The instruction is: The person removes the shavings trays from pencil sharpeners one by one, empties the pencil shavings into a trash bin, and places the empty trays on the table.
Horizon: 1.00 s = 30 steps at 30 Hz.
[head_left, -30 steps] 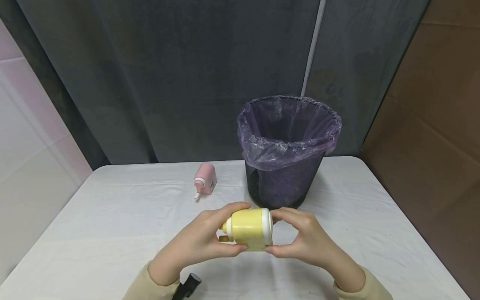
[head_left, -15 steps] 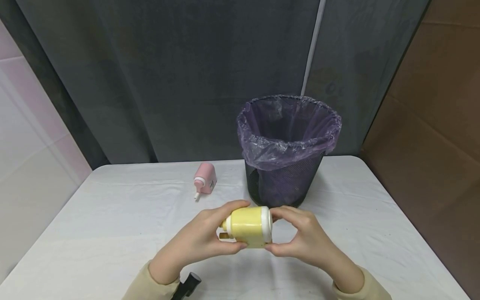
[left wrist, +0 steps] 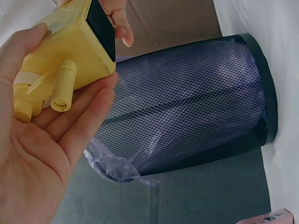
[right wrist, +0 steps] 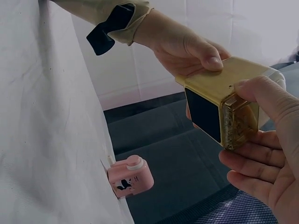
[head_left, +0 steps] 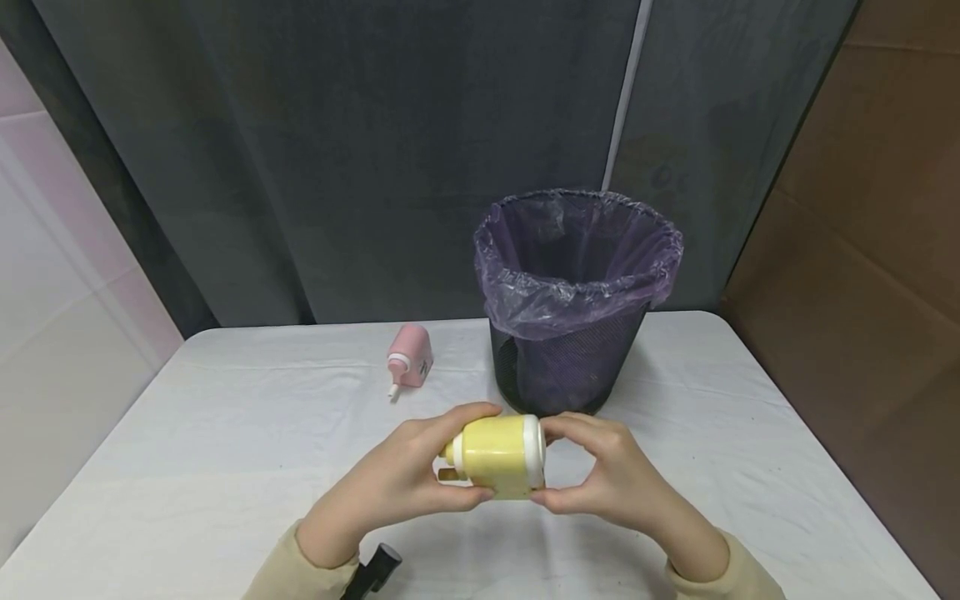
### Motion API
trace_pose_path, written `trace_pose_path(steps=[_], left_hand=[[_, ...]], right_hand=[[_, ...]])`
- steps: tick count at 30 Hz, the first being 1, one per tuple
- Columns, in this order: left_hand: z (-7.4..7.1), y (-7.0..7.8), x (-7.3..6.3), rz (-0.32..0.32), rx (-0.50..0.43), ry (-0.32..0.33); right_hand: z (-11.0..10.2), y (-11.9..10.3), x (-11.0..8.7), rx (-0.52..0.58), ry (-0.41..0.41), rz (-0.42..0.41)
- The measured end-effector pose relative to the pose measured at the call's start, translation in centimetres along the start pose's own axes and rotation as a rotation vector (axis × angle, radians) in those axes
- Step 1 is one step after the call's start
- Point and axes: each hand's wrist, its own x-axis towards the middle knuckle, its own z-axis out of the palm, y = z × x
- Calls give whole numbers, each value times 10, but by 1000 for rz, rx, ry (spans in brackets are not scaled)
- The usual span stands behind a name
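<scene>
A yellow hand-crank pencil sharpener (head_left: 495, 454) is held level above the table between both hands. My left hand (head_left: 408, 471) grips its crank end, thumb and fingers on opposite sides. The crank knob (left wrist: 64, 86) points out between thumb and palm in the left wrist view. My right hand (head_left: 607, 467) pinches the other end, where a white rim shows. In the right wrist view, its thumb lies near the see-through amber drawer (right wrist: 240, 122), with specks inside. A dark base panel (right wrist: 203, 114) is visible. On the table farther back lies a pink sharpener (head_left: 411, 357).
A black mesh bin (head_left: 570, 367) with a purple liner (head_left: 577, 304) stands on the table just beyond the hands. White cloth covers the table (head_left: 225, 450). A dark curtain hangs behind, and a brown panel (head_left: 862, 250) borders the right side.
Both hands keep their hold on the yellow pencil sharpener, which has bobbed very slightly up and back down. The pink one and the bin stay put.
</scene>
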Motion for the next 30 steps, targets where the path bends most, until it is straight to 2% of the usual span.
trace_pose_path(steps=[4, 13, 22, 30], left_hand=[[0, 0, 0, -6, 0, -3], [0, -1, 1, 46, 4, 27], [2, -1, 0, 16, 1, 21], [2, -1, 0, 25, 11, 8]], right_hand=[[1, 0, 0, -6, 2, 5], [3, -3, 0, -43, 28, 28], [2, -4, 0, -39, 21, 37], [1, -4, 0, -24, 7, 31]])
